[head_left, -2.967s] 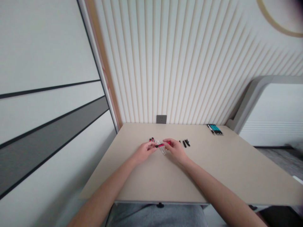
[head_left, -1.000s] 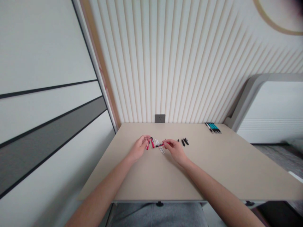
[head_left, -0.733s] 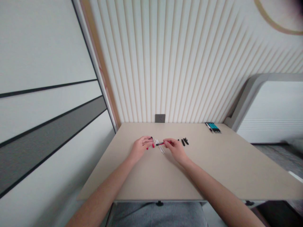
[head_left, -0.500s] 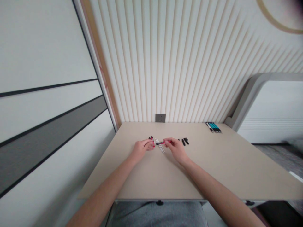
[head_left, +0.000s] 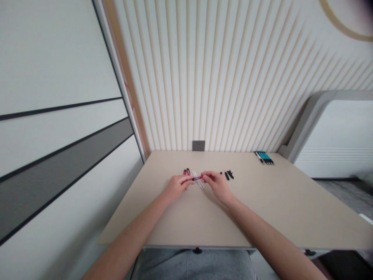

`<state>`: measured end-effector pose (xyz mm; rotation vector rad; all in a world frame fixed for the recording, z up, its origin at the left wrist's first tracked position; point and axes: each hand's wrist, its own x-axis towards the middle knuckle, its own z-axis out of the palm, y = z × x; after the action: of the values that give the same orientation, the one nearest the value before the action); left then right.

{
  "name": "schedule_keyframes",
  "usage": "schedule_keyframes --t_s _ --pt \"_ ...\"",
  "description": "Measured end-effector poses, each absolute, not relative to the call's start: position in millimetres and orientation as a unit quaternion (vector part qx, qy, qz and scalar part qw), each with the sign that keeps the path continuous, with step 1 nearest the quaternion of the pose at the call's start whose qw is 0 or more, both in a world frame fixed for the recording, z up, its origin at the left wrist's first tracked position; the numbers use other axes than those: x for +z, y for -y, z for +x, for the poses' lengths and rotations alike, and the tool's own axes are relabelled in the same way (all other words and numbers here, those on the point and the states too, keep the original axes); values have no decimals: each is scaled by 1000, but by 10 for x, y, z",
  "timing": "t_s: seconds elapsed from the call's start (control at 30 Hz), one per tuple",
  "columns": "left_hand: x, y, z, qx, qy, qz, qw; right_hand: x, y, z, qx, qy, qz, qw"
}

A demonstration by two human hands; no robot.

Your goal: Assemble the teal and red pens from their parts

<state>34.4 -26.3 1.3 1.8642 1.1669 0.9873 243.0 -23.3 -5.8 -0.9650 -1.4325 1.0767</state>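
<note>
My left hand (head_left: 176, 186) and my right hand (head_left: 218, 184) meet over the middle of the beige table (head_left: 262, 206). Between their fingertips, a red and black pen (head_left: 197, 178) lies level, held at both ends. Under it, several thin white rods (head_left: 199, 181) lie slanted on the tabletop. Two small red pen parts (head_left: 185, 172) stand just beyond my left fingers, apart from them. Beyond my right hand lie several black pen parts (head_left: 227, 175), not touching it.
A row of several teal and black pens (head_left: 264, 158) lies at the table's far right corner. A grey wall socket (head_left: 198, 146) sits above the far edge. A ribbed wall runs behind the table, and my grey trousers (head_left: 192, 266) show below the near edge.
My left hand has moved from the red parts to the pen's left end, so both hands now hold it. The red parts lie uncovered beyond my left fingers.
</note>
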Motion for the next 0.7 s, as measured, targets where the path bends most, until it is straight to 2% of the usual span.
schedule_keyframes --t_s 0.43,0.7 --pt "64 304 317 370 -435 746 341 -51 253 2459 448 644 -367 500" --pt "50 273 273 331 -380 822 266 -77 238 2439 468 623 -380 498"
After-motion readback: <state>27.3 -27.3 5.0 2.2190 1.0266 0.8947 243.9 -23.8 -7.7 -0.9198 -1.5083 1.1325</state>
